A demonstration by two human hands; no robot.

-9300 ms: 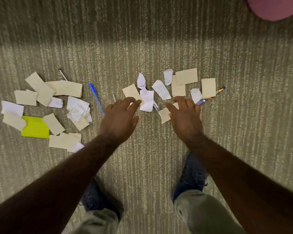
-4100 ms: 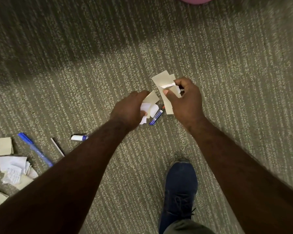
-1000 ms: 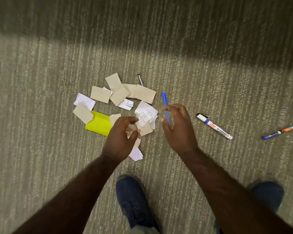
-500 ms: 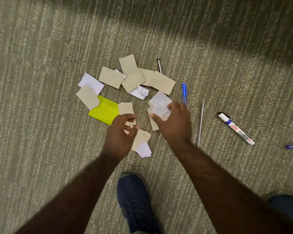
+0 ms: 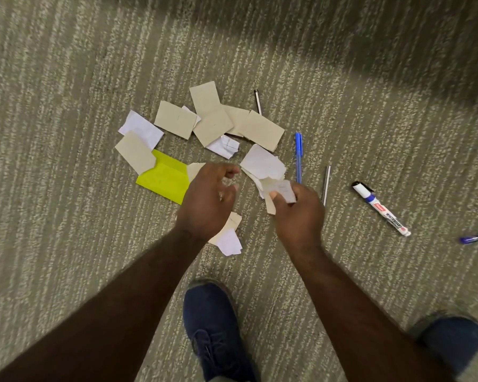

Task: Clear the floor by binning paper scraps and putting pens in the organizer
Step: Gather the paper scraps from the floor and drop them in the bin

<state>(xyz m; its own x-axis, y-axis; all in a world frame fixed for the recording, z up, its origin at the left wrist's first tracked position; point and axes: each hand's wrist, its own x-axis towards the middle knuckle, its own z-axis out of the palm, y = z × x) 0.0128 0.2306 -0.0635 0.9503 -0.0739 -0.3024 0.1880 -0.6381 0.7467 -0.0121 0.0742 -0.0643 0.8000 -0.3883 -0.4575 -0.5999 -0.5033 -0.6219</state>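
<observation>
Beige and white paper scraps (image 5: 213, 119) lie scattered on the carpet with a yellow folded sheet (image 5: 164, 179). My right hand (image 5: 298, 213) is shut on a small white scrap (image 5: 283, 190) lifted beside a white pile (image 5: 262, 164). My left hand (image 5: 207, 199) hovers over the scraps with fingers curled and apart, holding nothing I can see. Two more scraps (image 5: 228, 235) lie under its wrist. A blue pen (image 5: 298, 155), a thin silver pen (image 5: 326, 184), a thin black-tipped pen (image 5: 257, 102), a whiteboard marker (image 5: 381, 208) and a blue pen (image 5: 476, 237) at the right edge lie on the floor.
Grey-green striped carpet (image 5: 66, 244) covers the whole view. My blue shoes stand at the bottom, one in the middle (image 5: 215, 329) and one at the right corner (image 5: 450, 343). A dark shadow crosses the top right. No bin or organizer shows.
My right hand has pinched a white scrap from the pile and lifted it. My left hand has opened and shifted slightly right. The view moved closer to the scraps.
</observation>
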